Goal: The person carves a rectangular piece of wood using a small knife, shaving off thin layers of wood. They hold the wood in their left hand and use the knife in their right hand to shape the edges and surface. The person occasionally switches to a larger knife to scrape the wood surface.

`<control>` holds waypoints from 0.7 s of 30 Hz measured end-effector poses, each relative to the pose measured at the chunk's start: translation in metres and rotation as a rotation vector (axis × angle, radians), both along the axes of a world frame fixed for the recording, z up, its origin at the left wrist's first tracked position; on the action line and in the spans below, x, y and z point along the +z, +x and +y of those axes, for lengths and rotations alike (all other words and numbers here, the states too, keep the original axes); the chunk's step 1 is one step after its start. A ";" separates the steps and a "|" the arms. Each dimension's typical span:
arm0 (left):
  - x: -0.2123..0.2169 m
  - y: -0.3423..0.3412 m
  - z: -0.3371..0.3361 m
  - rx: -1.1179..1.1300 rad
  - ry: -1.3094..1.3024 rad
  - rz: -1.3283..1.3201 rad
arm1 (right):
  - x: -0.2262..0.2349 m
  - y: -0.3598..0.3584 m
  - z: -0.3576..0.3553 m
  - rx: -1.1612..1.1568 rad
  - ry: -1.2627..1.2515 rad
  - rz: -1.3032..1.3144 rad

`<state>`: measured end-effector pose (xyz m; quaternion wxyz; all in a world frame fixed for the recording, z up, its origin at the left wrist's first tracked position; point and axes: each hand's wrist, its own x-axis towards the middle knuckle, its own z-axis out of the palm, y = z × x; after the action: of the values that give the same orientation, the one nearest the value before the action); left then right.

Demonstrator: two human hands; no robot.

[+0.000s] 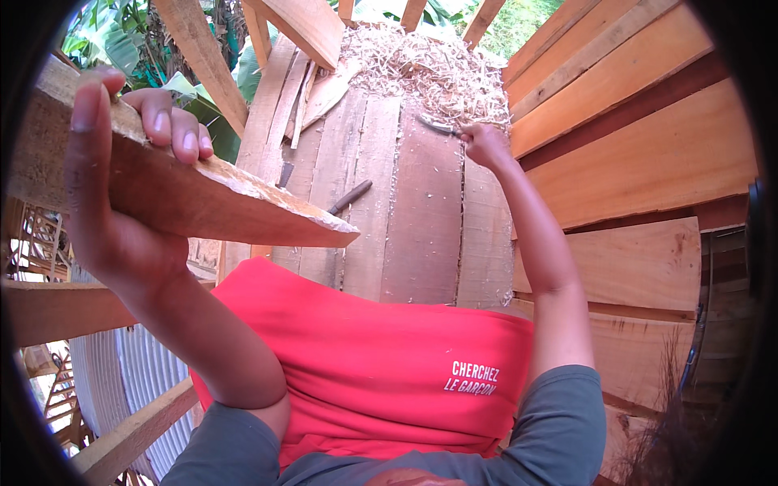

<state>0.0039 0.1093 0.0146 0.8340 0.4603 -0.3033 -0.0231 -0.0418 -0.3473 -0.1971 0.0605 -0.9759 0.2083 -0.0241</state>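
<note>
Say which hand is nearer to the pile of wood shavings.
Right. The right hand is at the near edge of the pile of wood shavings, holding a knife; the left hand is farther off, to the left, around a wooden board.

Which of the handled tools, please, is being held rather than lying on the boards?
The slim-bladed tool, gripped in the right hand beside the wood shavings; the brown-handled tool lies on the boards with neither hand on it.
</note>
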 end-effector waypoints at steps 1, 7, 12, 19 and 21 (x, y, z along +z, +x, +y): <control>0.001 0.001 -0.003 -0.011 -0.005 -0.007 | 0.008 -0.002 -0.029 -0.097 -0.068 0.025; -0.002 0.005 0.001 0.043 0.017 0.027 | 0.018 -0.011 -0.017 0.232 0.587 0.665; -0.003 0.006 0.001 0.035 0.007 0.030 | -0.025 -0.019 0.010 0.268 0.726 0.746; -0.001 0.003 0.001 0.014 -0.021 0.020 | 0.000 0.004 -0.052 -0.150 0.347 -0.013; -0.003 0.005 0.002 0.068 -0.058 0.046 | 0.012 0.002 -0.049 -0.025 0.538 0.149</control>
<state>0.0094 0.1114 0.0116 0.8541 0.4453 -0.2688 0.0033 -0.0398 -0.3963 -0.1855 0.3017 -0.9211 0.2233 0.1030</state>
